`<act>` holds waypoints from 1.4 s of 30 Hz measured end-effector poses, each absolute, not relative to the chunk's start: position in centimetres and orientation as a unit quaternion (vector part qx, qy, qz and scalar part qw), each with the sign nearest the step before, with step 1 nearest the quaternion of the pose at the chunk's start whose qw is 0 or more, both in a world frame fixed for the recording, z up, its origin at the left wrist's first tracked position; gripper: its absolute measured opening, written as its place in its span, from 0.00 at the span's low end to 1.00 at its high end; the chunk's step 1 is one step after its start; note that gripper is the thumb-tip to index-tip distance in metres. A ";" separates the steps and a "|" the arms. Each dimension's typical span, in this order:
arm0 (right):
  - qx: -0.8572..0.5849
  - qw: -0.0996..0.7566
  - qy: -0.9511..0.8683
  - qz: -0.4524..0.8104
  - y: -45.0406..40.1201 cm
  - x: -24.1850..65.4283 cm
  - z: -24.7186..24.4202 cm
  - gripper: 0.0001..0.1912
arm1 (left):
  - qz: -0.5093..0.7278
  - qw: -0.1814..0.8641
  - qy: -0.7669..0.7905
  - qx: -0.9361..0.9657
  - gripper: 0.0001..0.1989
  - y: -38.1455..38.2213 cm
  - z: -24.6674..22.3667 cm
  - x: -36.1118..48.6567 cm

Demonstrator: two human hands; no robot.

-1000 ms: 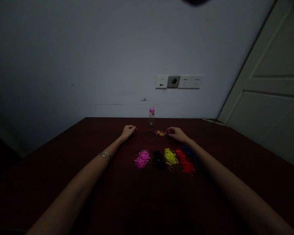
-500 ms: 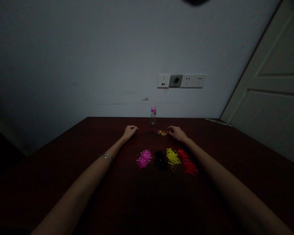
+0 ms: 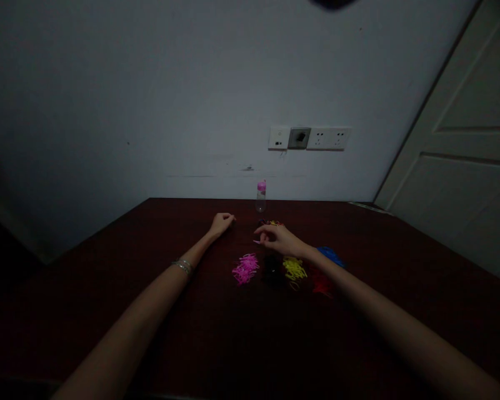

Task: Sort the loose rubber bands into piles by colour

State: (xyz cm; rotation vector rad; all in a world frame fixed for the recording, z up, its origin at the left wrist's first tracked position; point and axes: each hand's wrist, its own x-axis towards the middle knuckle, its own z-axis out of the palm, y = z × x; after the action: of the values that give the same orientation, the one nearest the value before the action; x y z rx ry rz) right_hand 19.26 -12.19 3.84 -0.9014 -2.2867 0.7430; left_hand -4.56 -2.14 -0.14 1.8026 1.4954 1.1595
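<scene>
My left hand rests on the table with its fingers curled together; whatever they may hold is too small to make out. Over the table, my right hand has its thumb and index finger apart, with a pale pink tip at the thumb and nothing clearly held. Just behind it lies a partly covered small heap of mixed-colour rubber bands. Nearer to me are piles of pink rubber bands, black rubber bands, yellow rubber bands and red rubber bands, the red partly behind my right forearm.
A small clear bottle with a pink top stands near the wall. Something blue shows beyond my right forearm. The dark red table meets a wall with socket plates; a pale door is at the right.
My right hand has moved left and nearer from the mixed heap, its fingers now parted. The blue thing has come into sight past my forearm. My left hand has stayed in place.
</scene>
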 end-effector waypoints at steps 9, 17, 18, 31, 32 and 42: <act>-0.309 0.216 -0.891 0.254 -13.1 19.3 4.4 0.16 | 0.431 0.251 0.550 0.670 0.14 -1.9 -0.3 -4.8; -0.543 0.235 -0.806 0.030 -9.0 29.8 3.6 0.14 | 0.411 0.244 0.562 0.674 0.16 -2.8 0.4 -4.6; -0.582 0.207 -0.787 -0.014 -8.7 31.4 3.0 0.15 | 0.408 0.242 0.562 0.678 0.15 -2.9 0.4 -4.6; -0.699 0.152 -0.697 -0.053 -8.4 38.1 -2.5 0.21 | 0.276 0.123 0.525 0.796 0.11 -1.3 0.3 -1.9; -0.699 0.154 -0.696 -0.054 -8.5 38.0 -2.4 0.21 | 0.268 0.123 0.524 0.799 0.11 -1.3 0.3 -1.3; -0.697 0.162 -0.696 -0.056 -9.2 37.6 -1.9 0.20 | 0.236 0.098 0.531 0.808 0.09 -1.7 0.4 2.8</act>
State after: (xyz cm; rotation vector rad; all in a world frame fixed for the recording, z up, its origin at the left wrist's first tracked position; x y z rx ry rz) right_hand 37.62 -9.25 -1.93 -1.9881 -1.9867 -0.1605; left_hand 2.81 -1.72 0.39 2.3922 1.5704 0.6979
